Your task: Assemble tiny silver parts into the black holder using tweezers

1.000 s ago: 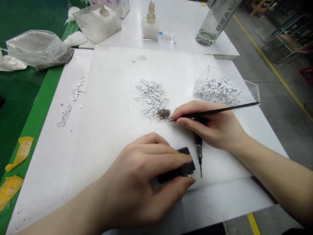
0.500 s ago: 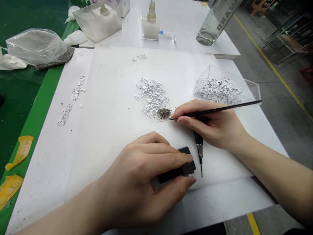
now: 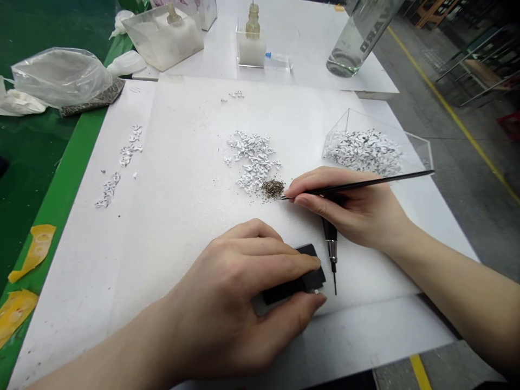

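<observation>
Just past right fingers [image 3: 293, 190], dark granules [image 3: 272, 189]

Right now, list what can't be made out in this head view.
Black object under the left hand: the fingers hide most of it.
Dark granules: too small to tell single grains.
Tip of the black pointed tool in the right hand: too fine to tell if it touches them.
Glass bottle: the top edge cuts off its lettering.

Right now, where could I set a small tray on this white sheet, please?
The widest bare patch lies between the left strips of white pieces and the central heap, above the left hand. Another lies above the heap, beside the clear box. Crowded around the right hand, tweezers and screwdriver.
</observation>
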Available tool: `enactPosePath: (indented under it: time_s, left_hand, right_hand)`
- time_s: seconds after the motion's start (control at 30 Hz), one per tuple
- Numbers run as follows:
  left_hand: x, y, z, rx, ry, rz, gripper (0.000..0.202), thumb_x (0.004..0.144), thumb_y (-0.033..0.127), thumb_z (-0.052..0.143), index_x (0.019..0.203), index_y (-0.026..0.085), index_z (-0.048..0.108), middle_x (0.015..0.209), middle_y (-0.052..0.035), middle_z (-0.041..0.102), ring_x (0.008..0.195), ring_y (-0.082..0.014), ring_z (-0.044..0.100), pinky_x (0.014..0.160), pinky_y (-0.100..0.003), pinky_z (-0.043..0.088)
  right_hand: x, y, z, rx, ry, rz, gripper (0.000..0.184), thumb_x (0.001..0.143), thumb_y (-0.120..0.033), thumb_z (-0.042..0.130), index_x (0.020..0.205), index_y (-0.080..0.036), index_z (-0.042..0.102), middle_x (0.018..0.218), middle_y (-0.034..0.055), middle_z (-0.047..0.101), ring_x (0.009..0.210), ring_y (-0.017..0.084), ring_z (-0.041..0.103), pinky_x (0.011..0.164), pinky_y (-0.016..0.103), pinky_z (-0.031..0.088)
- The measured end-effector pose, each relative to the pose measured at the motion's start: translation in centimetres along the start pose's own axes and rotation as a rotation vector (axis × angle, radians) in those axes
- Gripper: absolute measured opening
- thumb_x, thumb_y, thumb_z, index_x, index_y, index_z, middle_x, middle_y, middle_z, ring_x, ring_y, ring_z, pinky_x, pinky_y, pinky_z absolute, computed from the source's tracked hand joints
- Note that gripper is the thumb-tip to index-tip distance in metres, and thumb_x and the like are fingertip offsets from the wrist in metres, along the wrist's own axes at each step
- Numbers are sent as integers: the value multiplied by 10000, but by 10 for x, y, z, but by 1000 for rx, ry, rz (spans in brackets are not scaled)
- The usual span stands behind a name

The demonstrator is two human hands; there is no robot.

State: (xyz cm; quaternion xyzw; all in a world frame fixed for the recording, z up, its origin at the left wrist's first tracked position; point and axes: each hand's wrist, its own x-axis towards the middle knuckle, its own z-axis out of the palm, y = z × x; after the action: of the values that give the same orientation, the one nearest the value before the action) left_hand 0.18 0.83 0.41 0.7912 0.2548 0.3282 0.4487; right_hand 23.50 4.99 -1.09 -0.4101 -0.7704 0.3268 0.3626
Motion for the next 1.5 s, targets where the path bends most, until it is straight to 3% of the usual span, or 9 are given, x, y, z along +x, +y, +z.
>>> enactPosePath:
  time_s: [0.2,0.73,1.5]
  left_hand:
    - [0,0,0,2,-5,-12,133,939,149,729,1068,159,761,944,-26,832,856,-166,761,875,-318,608]
    - [0,-1,1,-18,-4,-13,127,930,125,734,1052,146,756,963,-40,838,849,-176,757,884,-328,585]
    - [-2,0,-1,21,-20,-6,83,937,125,739,1016,114,761,964,-24,825,874,-143,746,911,-289,567]
  right_hand:
    - [0,0,0,-1,22,24,130,979,-188,734,1039,-269,816,1033,26,825,970,224,772,873,362,658]
    - [-1,0,1,-26,47,44,137,970,-192,747,1042,-282,822,1035,18,829,968,231,778,844,359,658]
    - [-1,0,1,-1,23,30,101,991,-191,742,1057,-223,812,1039,7,827,978,158,764,865,249,617]
